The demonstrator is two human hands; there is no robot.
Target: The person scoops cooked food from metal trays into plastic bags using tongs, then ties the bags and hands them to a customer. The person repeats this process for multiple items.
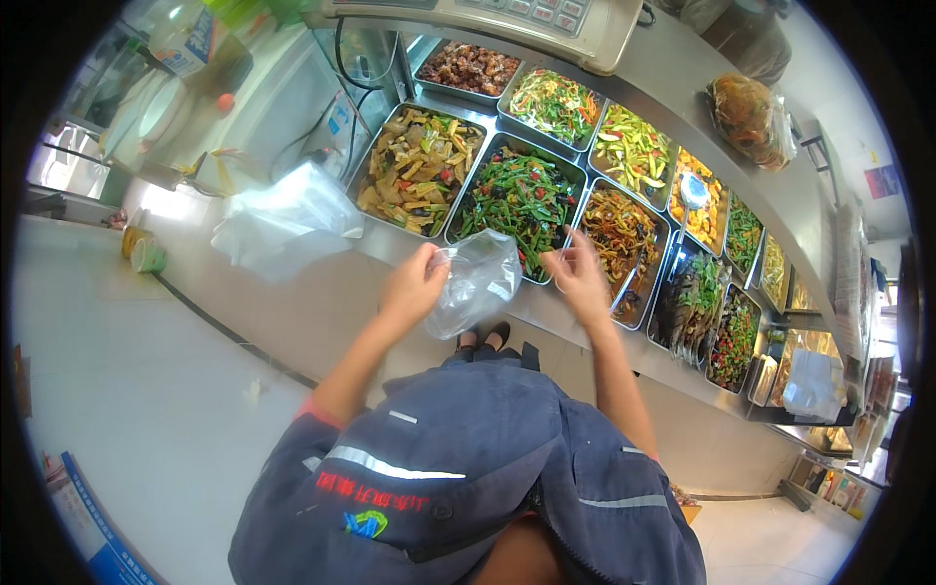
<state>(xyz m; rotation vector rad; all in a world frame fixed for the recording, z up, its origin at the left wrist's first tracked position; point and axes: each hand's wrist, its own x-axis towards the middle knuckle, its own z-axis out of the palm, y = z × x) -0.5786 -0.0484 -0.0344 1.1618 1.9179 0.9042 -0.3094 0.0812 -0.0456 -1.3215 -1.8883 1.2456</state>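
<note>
My left hand [413, 287] is closed on the edge of a clear plastic bag [478, 288], which hangs open-mouthed in front of the counter. To its right, my right hand [582, 283] is raised apart from the bag, its fingers slightly spread and nothing visible between them. Just beyond both hands sits a metal tray of green vegetables with red pepper bits [517, 200]. Beside the right hand is a tray of brown shredded food [619, 234]. A stack of clear plastic bags [288, 219] lies on the counter to the left.
Metal trays line the counter, among them sliced mixed vegetables [414, 161] and whole fish with greens [690, 302]. A spoon [693, 195] rests in a yellow dish. Overhead, a shelf carries a scale [546, 18] and a bagged bundle [749, 119]. The counter's steel front edge [546, 304] runs before me.
</note>
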